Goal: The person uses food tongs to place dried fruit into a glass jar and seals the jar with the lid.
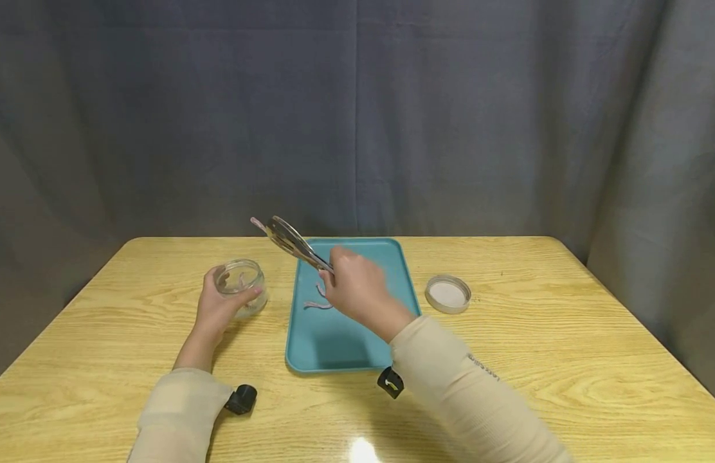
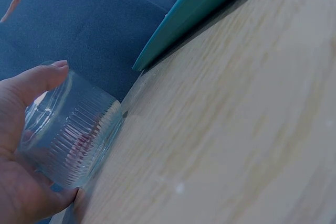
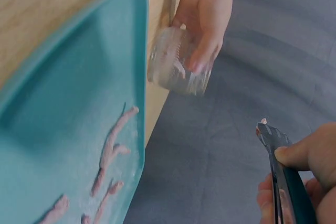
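Observation:
My left hand (image 1: pixel 211 307) grips a clear glass jar (image 1: pixel 254 301) from the side, thumb across its front. The jar has no lid on, stands on the table, and holds some pinkish strips, seen blurred through its ribbed wall in the left wrist view. My right hand (image 1: pixel 360 289) holds metal tongs (image 1: pixel 296 243) above the far left part of the blue-green tray (image 1: pixel 340 350). A thin pinkish strip (image 1: pixel 257 223) sticks out from the tongs' tips, up and to the right of the jar. Further pinkish strips (image 3: pixel 111 148) lie on the tray, partly hidden by my right hand in the head view.
A round lid (image 1: pixel 448 294) with a pale inside lies on the wooden table (image 1: pixel 543 334), right of the tray. A dark grey curtain (image 1: pixel 357 116) hangs behind the table's far edge.

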Demonstrator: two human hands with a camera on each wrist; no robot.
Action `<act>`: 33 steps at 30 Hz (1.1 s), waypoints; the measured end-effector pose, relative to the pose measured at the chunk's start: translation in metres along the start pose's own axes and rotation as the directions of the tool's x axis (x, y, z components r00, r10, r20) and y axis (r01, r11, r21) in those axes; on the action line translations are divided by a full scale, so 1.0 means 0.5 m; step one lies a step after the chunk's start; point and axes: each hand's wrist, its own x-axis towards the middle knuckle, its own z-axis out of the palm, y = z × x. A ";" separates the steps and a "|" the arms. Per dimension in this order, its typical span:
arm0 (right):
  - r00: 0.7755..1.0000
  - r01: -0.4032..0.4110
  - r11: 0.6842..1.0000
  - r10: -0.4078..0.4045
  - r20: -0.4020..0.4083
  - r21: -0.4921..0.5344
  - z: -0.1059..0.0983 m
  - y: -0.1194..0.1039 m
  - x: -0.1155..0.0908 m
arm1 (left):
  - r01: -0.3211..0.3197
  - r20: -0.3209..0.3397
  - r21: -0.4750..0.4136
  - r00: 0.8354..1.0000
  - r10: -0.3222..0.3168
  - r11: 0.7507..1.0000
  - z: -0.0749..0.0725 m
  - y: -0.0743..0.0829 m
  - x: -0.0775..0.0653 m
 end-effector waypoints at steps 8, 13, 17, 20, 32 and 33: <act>0.999 0.015 1.000 -0.015 0.032 0.012 0.028 -0.026 -0.002 | 0.001 0.002 0.002 1.000 -0.001 1.000 -0.006 0.002 -0.002; 0.998 0.023 1.000 -0.024 0.050 0.021 0.048 -0.040 -0.003 | -0.003 0.000 0.001 1.000 0.003 1.000 -0.007 0.001 -0.002; 0.998 0.025 1.000 -0.026 0.059 0.008 0.061 -0.048 -0.004 | -0.007 0.003 -0.008 1.000 0.007 1.000 -0.005 0.002 -0.001; 0.997 0.025 1.000 -0.024 0.071 -0.006 0.068 -0.054 -0.006 | -0.004 0.003 -0.013 1.000 0.004 1.000 -0.005 0.002 -0.001; 0.995 0.032 0.999 -0.031 0.090 -0.019 0.094 -0.069 -0.012 | -0.001 0.003 -0.025 1.000 0.001 1.000 -0.009 -0.003 0.001; 0.996 0.033 0.999 -0.031 0.088 -0.020 0.096 -0.069 -0.013 | 0.001 0.005 -0.025 1.000 -0.001 1.000 -0.009 -0.003 0.000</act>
